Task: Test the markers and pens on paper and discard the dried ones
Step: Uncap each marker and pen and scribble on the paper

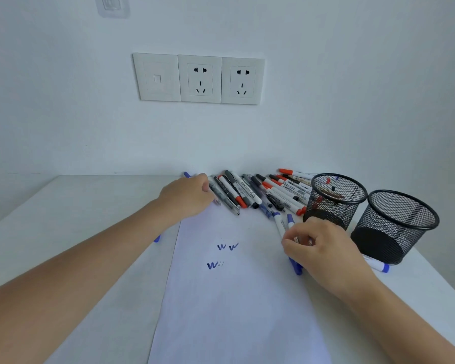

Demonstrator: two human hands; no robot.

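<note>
The right grip (318,248) pinches a blue-and-white marker (280,224) between thumb and curled fingers. The barrel runs out ahead of the grip and a blue end shows beneath it, over the right edge of the paper (234,311). A second blue-capped marker (290,219) lies just beside the first, ahead of the same grip.

To the left of that grip, the paper carries three blue scribbles (227,246). Beyond the sheet, a row of pens and markers (260,190) with black, red and grey caps lies fanned against the wall.

The left grip (189,195) rests on the left end of this row with its fingers curled down over the pens. Whether it holds one cannot be told. A blue tip (186,175) shows just past it.

Just right of the right grip stand two black mesh cups. The farther cup (334,208) holds a few pens and touches the nearer cup (394,232). A blue-ended marker (377,265) lies at the nearer cup's foot.

All of this sits on a white bench (76,219). Three wall sockets (200,78) are mounted above it.
</note>
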